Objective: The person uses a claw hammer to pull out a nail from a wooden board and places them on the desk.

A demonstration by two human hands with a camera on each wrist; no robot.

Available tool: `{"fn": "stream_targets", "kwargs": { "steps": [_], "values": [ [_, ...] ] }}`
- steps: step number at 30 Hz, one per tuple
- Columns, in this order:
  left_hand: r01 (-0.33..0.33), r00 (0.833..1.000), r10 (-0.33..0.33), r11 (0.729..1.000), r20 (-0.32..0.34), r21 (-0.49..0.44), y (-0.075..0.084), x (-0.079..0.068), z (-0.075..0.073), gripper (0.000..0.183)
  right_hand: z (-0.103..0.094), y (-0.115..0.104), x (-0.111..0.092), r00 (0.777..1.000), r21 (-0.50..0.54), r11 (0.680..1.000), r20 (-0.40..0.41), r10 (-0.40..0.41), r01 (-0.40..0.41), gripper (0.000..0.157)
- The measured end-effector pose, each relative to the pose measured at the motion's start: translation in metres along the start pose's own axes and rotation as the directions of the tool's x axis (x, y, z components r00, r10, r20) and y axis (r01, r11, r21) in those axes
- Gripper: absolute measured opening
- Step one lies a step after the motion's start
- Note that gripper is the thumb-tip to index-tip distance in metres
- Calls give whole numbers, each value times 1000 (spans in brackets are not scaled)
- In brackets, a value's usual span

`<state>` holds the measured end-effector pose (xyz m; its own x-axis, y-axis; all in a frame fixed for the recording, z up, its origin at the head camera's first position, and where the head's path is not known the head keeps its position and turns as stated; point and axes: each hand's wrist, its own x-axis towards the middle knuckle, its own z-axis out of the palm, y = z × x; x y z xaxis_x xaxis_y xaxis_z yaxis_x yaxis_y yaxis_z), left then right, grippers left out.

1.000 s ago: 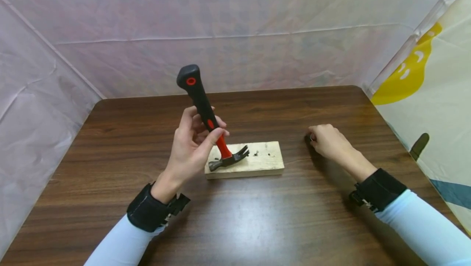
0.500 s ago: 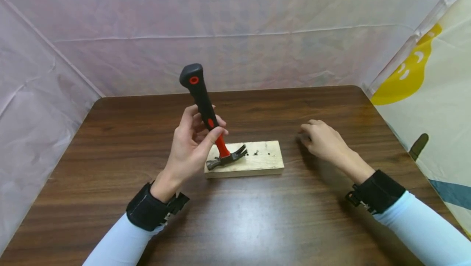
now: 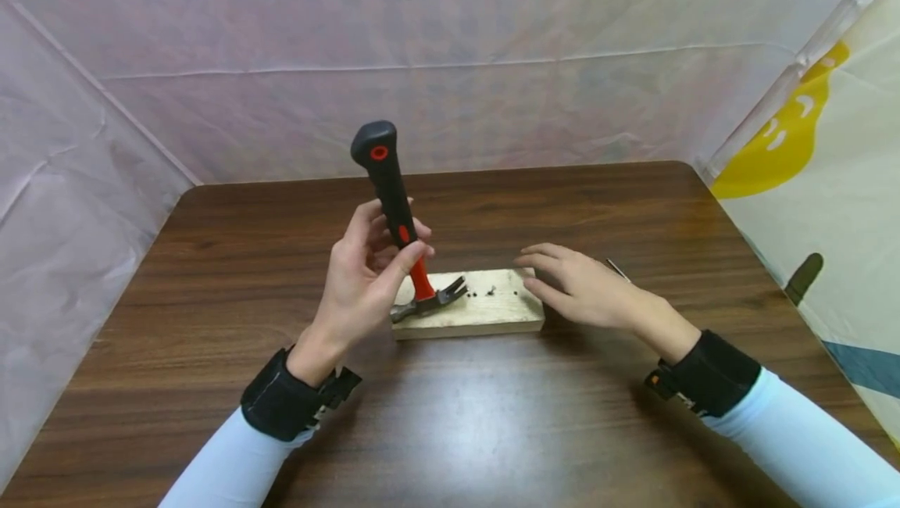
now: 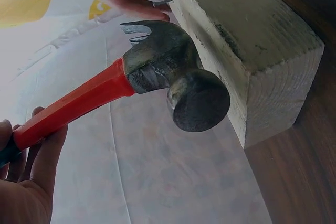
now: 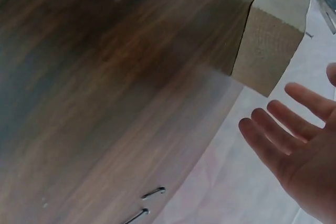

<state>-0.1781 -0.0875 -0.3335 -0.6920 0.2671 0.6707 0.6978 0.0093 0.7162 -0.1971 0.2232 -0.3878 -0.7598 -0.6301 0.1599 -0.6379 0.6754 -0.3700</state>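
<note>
My left hand (image 3: pixel 362 266) grips a claw hammer (image 3: pixel 390 187) where its black grip meets the red neck, thumb in front. The handle points up, and the dark head (image 4: pixel 178 74) overlaps the left end of a pale wooden block (image 3: pixel 499 313) in the head view. A short nail (image 4: pixel 163 2) sticks out of the block's top, which also has several dark holes or spots. My right hand (image 3: pixel 583 289) reaches over the block's right end, fingers spread and nearly straight, holding nothing. The right wrist view shows its palm (image 5: pixel 315 171) beside the block's end.
Two nails (image 5: pixel 154 192) lie on the brown wooden table (image 3: pixel 211 297); in the head view one nail (image 3: pixel 619 268) shows just behind my right hand. Pale sheeting (image 3: pixel 450 62) hangs along the table's back and sides.
My right hand has moved left to the block from the table on the right, its curled fingers opening out. The hammer has tilted slightly more upright, its head shifting a little left.
</note>
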Motion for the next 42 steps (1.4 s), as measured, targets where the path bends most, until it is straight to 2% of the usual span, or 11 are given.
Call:
{"fn": "stream_targets", "kwargs": {
  "steps": [5, 14, 21, 42],
  "values": [
    [8, 1000, -8, 1000, -2, -9, -1, -1, 0, 55, 2, -5, -2, 998, -49, 999, 67, -4, 7, 50],
    [16, 1000, -15, 1000, 16, -13, -3, 0, 0, 57, 4, -6, -5, 995, -90, 996, 103, -13, 23, 74],
    [33, 999, -33, 999, 33, 1, -4, 2, 2, 55, 5, -4, -4, 993, -103, 993, 105, -53, 64, 74],
    [27, 996, -32, 998, 78, 54, -10, 4, 6, 59, 8, -6, 0, 995, -107, 993, 96, -42, 52, 70]
  ]
}}
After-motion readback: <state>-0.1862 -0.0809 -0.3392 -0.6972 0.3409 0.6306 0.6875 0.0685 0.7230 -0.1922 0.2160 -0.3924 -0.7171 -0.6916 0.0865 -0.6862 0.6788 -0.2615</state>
